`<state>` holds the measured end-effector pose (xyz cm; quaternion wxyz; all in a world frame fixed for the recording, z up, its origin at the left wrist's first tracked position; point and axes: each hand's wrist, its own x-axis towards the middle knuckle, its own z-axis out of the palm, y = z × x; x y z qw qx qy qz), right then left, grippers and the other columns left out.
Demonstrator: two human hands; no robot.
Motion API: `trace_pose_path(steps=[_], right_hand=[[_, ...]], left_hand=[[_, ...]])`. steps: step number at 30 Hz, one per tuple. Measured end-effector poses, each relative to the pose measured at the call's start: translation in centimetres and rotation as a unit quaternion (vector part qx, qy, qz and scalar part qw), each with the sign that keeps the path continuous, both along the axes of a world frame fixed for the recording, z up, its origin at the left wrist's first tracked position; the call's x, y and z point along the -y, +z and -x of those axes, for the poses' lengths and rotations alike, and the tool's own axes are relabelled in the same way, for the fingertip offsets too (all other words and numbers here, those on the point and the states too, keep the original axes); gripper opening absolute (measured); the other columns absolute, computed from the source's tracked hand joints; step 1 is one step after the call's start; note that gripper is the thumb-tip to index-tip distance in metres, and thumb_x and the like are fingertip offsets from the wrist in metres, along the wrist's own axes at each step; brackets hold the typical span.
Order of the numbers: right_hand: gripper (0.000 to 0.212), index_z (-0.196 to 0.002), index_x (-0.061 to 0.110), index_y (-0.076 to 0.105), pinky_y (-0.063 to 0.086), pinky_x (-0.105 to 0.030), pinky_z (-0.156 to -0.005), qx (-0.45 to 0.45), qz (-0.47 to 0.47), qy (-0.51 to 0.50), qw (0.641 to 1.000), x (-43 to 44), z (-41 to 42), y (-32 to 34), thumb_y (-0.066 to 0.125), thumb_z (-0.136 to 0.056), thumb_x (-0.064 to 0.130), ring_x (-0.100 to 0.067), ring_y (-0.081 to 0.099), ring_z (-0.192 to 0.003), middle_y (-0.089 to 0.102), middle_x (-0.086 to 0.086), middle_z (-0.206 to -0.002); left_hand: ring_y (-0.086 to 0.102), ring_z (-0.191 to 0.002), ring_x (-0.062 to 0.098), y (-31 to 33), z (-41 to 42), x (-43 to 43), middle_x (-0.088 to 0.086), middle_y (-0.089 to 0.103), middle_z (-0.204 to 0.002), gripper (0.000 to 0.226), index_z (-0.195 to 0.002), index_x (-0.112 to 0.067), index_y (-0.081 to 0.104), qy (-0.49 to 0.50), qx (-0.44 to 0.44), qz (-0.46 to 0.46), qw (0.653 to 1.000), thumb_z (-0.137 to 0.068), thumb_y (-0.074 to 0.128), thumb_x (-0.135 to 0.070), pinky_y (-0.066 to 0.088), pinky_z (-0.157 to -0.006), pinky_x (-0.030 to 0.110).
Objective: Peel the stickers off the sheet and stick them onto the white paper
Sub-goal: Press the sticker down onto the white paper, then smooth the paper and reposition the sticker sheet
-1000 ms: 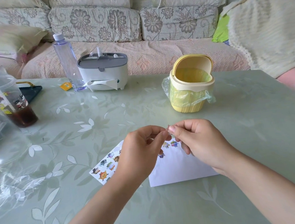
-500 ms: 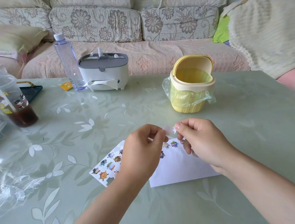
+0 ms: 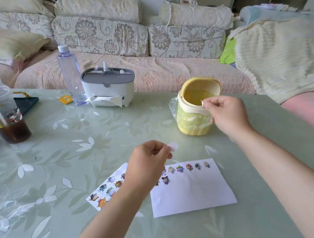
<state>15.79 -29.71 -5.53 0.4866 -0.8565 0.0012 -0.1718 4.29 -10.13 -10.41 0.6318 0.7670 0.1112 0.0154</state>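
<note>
White paper [image 3: 194,193] lies flat on the green, leaf-patterned table [image 3: 200,232], just below and to the right of the left hand's grip. A row of small cartoon stickers [image 3: 189,167] runs along its far edge, with two more beneath the row's left end. The sticker sheet [image 3: 104,190] lies tilted on the other side of the left wrist, partly hidden under the forearm, and several figures show on it.

Above both, the left hand [image 3: 148,164] hangs with curled fingers, thumb and forefinger pinching a pale piece [image 3: 172,146] that sticks out to the right of the fingertips. Whether its printed face is turned away cannot be told.

Farther off and to the right, the right hand [image 3: 227,114] pinches a small white scrap [image 3: 202,102] between thumb and forefinger. The scrap is right at the open mouth of the yellow bin [image 3: 193,129], whose lid is tipped back and whose plastic liner bulges round the body.

Well beyond the left grip stand a white and grey tissue box [image 3: 108,89], a clear bottle [image 3: 70,75] just beside it, and a plastic cup [image 3: 6,117] with a dark drink at the far left. A floral sofa [image 3: 107,34] closes the back.
</note>
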Motion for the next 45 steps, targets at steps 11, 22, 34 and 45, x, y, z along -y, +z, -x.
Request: trace_pose_path(steps=[11,22,34,45], right_hand=[[0.037,-0.064,0.023,0.066,0.045,-0.029,-0.073,-0.025,0.376,-0.048,0.925,1.0,-7.7,2.5,0.073,-0.083,0.054,-0.022,0.063,-0.084,0.07,0.007,-0.082],[0.013,-0.094,0.032,0.072,0.046,-0.02,-0.077,0.089,0.34,0.089,0.932,-2.2,-0.7,3.1,0.068,-0.085,0.023,-0.001,0.056,-0.083,0.068,0.014,-0.09],[0.024,-0.083,0.032,0.071,0.032,-0.019,-0.049,0.202,0.358,0.204,0.889,-3.9,9.7,-3.6,0.089,-0.068,0.027,-0.008,0.052,-0.058,0.061,0.013,-0.083],[0.008,-0.08,0.026,0.073,0.034,-0.013,-0.052,-0.021,0.088,0.138,0.986,-4.5,10.0,-5.2,0.076,-0.087,0.029,-0.001,0.049,-0.052,0.06,0.021,-0.065]], left_hand=[[0.057,-0.054,0.013,0.0,-1.5,-0.2,-0.02,0.072,-0.078,0.017,-0.077,-0.028,0.069,-0.019,0.017,-0.048,0.999,-0.09,0.067,-0.038,0.047,-0.052,0.026],[0.053,-0.056,0.014,0.6,-1.2,-0.5,-0.006,0.074,-0.08,0.016,-0.084,-0.014,0.072,-0.003,-0.017,0.054,0.998,-0.09,0.069,-0.029,0.039,-0.043,0.012],[0.048,-0.054,0.018,0.5,0.9,-0.9,-0.002,0.061,-0.068,0.015,-0.086,-0.003,0.067,-0.013,-0.085,0.078,0.993,-0.091,0.06,-0.015,0.034,-0.039,0.014],[0.057,-0.06,0.02,0.4,1.3,-1.6,-0.003,0.071,-0.082,0.027,-0.097,-0.017,0.068,-0.062,-0.102,0.108,0.987,-0.096,0.054,-0.04,0.036,-0.057,0.028]])
